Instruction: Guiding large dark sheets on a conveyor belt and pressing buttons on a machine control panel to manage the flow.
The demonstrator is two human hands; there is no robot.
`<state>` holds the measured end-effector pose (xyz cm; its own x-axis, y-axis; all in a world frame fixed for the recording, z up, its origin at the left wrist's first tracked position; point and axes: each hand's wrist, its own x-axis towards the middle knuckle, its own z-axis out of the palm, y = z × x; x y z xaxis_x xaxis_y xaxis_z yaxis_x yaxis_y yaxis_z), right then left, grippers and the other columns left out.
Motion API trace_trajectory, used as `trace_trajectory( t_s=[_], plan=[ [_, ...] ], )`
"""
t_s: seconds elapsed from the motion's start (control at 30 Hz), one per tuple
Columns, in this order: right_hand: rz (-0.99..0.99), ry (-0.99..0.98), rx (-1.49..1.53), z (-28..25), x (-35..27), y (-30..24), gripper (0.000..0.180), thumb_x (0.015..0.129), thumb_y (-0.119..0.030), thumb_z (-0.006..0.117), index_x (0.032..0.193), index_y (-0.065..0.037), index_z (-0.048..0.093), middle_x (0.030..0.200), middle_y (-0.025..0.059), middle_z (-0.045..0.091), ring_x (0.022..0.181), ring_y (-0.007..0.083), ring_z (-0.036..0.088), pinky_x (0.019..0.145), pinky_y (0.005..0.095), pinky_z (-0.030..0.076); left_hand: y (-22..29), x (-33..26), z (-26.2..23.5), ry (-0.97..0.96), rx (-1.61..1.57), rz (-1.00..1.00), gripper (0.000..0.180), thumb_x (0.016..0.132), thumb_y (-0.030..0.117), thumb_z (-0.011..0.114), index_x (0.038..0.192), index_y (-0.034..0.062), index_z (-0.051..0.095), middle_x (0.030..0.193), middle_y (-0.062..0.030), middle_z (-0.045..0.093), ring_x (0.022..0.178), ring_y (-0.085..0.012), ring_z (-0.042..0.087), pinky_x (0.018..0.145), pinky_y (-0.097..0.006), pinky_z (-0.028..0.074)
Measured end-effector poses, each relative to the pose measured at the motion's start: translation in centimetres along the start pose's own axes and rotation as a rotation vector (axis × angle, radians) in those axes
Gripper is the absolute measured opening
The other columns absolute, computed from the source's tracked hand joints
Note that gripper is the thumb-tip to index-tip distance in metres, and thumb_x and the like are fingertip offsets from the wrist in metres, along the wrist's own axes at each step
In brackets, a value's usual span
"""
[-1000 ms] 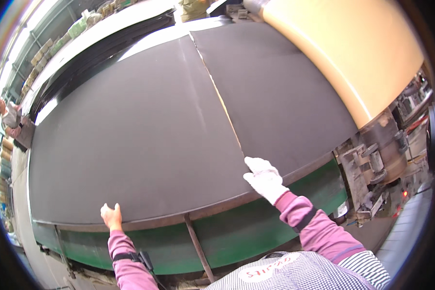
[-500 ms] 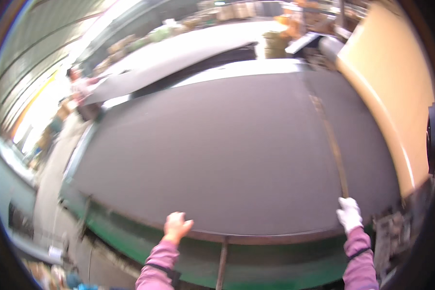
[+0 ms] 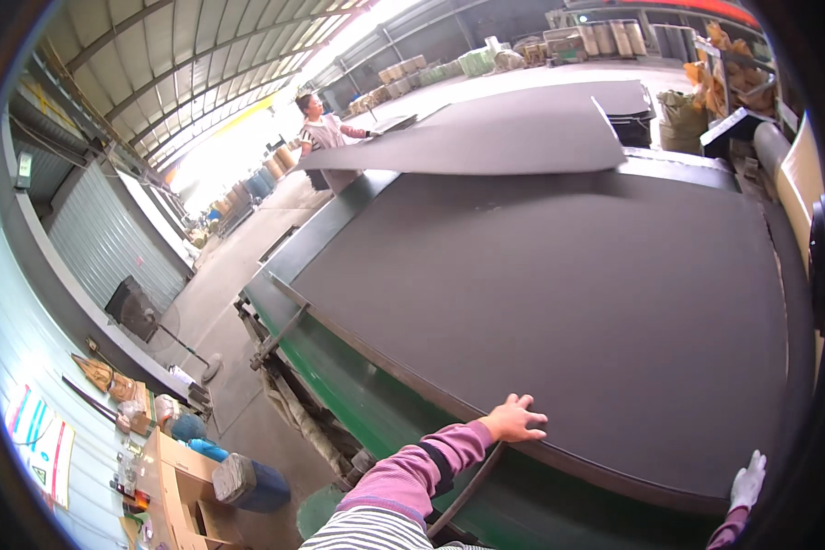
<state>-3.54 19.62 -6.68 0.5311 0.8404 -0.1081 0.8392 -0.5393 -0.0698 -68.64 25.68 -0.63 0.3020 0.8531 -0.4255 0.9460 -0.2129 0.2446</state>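
Note:
A wide dark grey sheet (image 3: 559, 312) lies flat on a long green-sided machine table (image 3: 339, 367) in front of me. My left hand (image 3: 515, 419) is bare, its fingers spread over the sheet's near edge. Farther right, my right hand (image 3: 748, 481) wears a white glove and is at the near right corner of the sheet, fingers stretched out. Neither hand appears to grip anything. Beyond the table's far left end, a person (image 3: 325, 133) holds one end of a second dark sheet (image 3: 486, 137), which is lifted and bowed over the far edge.
A dark roller (image 3: 793, 266) runs along the right side, next to a tan sheet (image 3: 802, 170). On the left stand a floor fan (image 3: 137, 312), a blue bin (image 3: 252, 481) and a cardboard box (image 3: 179, 486). A sack (image 3: 681, 124) stands beyond the table.
My view has swung left, bringing the aisle and left wall into sight. The person's sheet now shows dark instead of pale, and its near edge hangs over the table's far side.

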Motion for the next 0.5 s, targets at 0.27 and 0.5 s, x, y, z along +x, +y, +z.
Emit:
trace_trajectory(
  t_s=[0.27, 0.5],
  plan=[
    [-0.148, 0.085, 0.52, -6.1, -5.5, -1.5, 0.048, 0.092, -0.034, 0.057, 0.132, -0.008, 0.059, 0.139, 0.0156, 0.054, 0.133, 0.0311, 0.047, 0.113, 0.0396, 0.033, 10.9, 1.2, 2.3, 0.034, 0.127, 0.136, 0.054, 0.089, 0.063, 0.055, 0.133, 0.0331, 0.059, 0.137, -0.0245, 0.049, 0.129, -0.0444, 0.04, 0.103, -0.055, 0.04],
    [-0.375, 0.564, 0.614, -6.5, -17.7, -6.4, 0.026, 0.088, -0.007, 0.059, 0.112, -0.015, 0.067, 0.105, 0.0077, 0.069, 0.092, 0.0264, 0.068, 0.078, 0.0357, 0.057, 21.0, 5.5, 4.1, 0.069, 0.145, 0.282, 0.056, 0.088, 0.057, 0.058, 0.132, 0.0229, 0.06, 0.122, -0.0261, 0.054, 0.114, -0.0447, 0.049, 0.098, -0.051, 0.043]
  ],
)
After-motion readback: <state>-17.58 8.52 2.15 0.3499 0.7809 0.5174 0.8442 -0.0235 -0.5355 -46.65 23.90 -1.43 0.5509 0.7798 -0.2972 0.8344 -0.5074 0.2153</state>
